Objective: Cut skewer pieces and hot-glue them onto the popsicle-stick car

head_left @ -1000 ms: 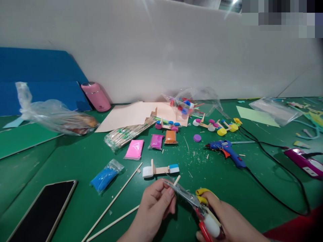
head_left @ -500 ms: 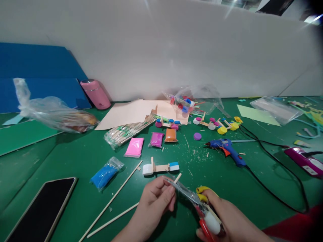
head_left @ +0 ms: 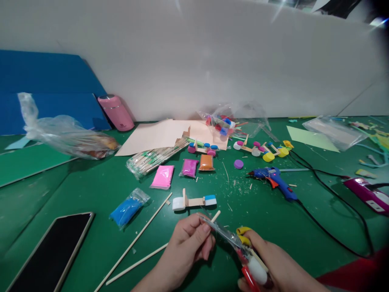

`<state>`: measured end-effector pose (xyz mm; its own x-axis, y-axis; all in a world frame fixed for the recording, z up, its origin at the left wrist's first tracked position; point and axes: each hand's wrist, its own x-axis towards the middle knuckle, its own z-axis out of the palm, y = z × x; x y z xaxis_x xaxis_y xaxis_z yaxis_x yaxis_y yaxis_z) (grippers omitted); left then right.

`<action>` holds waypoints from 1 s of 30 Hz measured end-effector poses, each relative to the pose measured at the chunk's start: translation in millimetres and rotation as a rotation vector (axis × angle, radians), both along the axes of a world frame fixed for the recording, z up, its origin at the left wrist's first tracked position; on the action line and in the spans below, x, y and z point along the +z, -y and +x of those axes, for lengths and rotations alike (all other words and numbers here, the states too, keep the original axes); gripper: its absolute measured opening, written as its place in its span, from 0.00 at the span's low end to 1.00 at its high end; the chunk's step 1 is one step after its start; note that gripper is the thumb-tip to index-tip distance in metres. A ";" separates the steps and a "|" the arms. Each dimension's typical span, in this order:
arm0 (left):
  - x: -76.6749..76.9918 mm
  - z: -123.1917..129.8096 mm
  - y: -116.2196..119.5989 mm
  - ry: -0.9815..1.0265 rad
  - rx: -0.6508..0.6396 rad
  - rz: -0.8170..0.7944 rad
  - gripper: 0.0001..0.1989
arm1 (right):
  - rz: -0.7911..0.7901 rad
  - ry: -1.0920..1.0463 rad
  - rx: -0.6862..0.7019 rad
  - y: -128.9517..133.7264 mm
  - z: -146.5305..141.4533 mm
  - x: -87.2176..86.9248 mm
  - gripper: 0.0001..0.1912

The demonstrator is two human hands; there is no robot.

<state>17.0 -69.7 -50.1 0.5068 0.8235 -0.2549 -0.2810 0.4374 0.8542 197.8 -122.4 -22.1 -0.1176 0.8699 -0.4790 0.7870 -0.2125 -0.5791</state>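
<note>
Barely anything is shifting since the earlier frame: the wooden stick (head_left: 216, 215) is showing its free tip slightly farther right of the small white-and-blue-wheeled piece (head_left: 194, 202), and the left hand (head_left: 190, 243) is curling its lower fingers a little less tightly. Left thumb and forefinger are closing in a firm pinch on the stick, no gap showing. Right hand (head_left: 273, 259) is wrapping the scissors (head_left: 226, 233), thumb lying by the yellow grip, other fingers bending round the red one, hand part-open around the handles. Stick's long axis is running from lower left, through the left hand, to upper right, its short end poking out beyond the fingertips. Blades are slanting the other way, up and left, crossing the stick just beside the pinch; left hand is sitting nearer the crossing, right hand is staying back at the handles. Hard to make out: how wide the blades are parting, and whether they are touching the wood. Left palm is hiding the stick's middle. A white rounded object (head_left: 257, 271) is crowding the right palm, its lower part being covered; unsure what it is.
</note>
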 end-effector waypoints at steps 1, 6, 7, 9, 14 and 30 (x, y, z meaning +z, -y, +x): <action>0.0 -0.2 0.0 -0.032 0.011 0.035 0.13 | 0.000 0.012 0.005 -0.2 0.0 1.2 0.18; 0.6 -1.0 0.6 -0.011 0.013 0.007 0.13 | 0.025 0.026 0.051 -3.5 2.3 8.9 0.18; 0.5 -0.7 0.7 0.046 0.007 -0.038 0.12 | 0.037 0.024 0.046 -4.1 2.6 10.1 0.18; 0.1 0.5 0.8 0.169 -0.001 -0.114 0.11 | 0.047 0.012 0.046 -4.7 2.4 11.5 0.18; -1.0 3.3 -0.4 0.239 -0.036 -0.177 0.10 | -0.012 -0.012 0.021 -3.2 1.2 9.1 0.16; 5.0 3.2 -4.2 0.314 0.026 -0.255 0.14 | 0.105 -0.038 -0.011 1.2 21.5 7.0 0.28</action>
